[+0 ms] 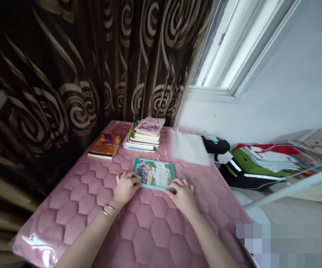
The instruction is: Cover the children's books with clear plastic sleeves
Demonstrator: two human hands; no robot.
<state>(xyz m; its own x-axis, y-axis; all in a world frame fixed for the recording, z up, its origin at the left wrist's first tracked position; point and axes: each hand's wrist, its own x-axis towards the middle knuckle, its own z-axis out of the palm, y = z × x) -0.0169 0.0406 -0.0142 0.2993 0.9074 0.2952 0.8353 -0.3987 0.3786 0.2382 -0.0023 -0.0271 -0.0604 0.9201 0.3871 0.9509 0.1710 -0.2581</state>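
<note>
Two bare hands rest at a picture book's near edge, the left hand (125, 187) and right hand (183, 196) flat and close together, fingers on a teal strip (156, 187); any firm grip cannot be told. Beyond them, on a pink quilt (74, 186), lie a book stack (146, 134), an orange book (104, 146) and plastic sheets (188, 147).

Picture book point: (153, 172)

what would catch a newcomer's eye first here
The large brown-and-gold swirled curtain dominates the left side, running alongside a pink quilted pad. At the pad's centre, the left hand and right hand rest at the lower corners of a green-bordered picture book. Farther back on the pad, a stack of books stands out, topped by a colourful illustrated cover.
</note>
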